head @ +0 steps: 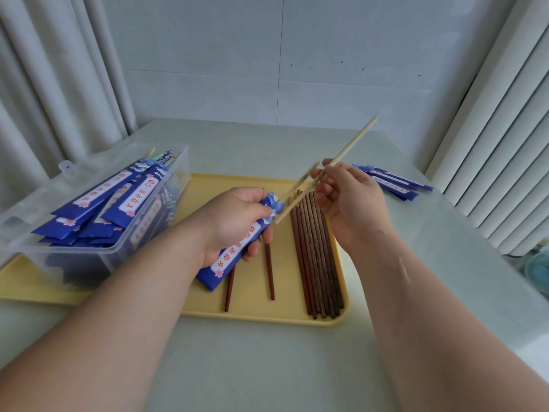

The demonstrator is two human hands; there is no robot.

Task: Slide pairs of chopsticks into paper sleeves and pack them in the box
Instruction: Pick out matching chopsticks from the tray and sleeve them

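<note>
1. Feeding the pale chopsticks (356,137) into the sleeve (234,254) is the step in hand, as I judge it from the head view. The left hand (231,215) grips the blue sleeve, fingers curled round its middle, with the open mouth pointing toward the right hand (350,200).
2. The right hand pinches the two pale chopsticks between thumb and fingertips. Their long ends rise up and away behind this grip. Their lower tips reach down to just beside the mouth of the sleeve. One stick is blurred, so I cannot tell if its tip is already inside.
3. The next move, I think, calls for both tips to be brought together and aimed into the mouth, then pushed along the sleeve toward the left grip. The paper mouth looks narrow, so one stick may slip outside.
4. After that the sleeve must go to the box (29,200), which stands on the outer side of the left grip, well apart from the right one. It holds many filled sleeves (101,200), so the task seems well advanced.
5. Below both grips lies a yellow tray (255,307). Under the right grip dark chopsticks (319,263) lie in a row. Under the left grip two more lie apart.
6. Beyond the right grip, on the pale table (267,367), lies a small pile of spare sleeves (392,182).
7. A pale wall (297,55) stands behind the table, with light curtains (44,84) on both sides.
</note>
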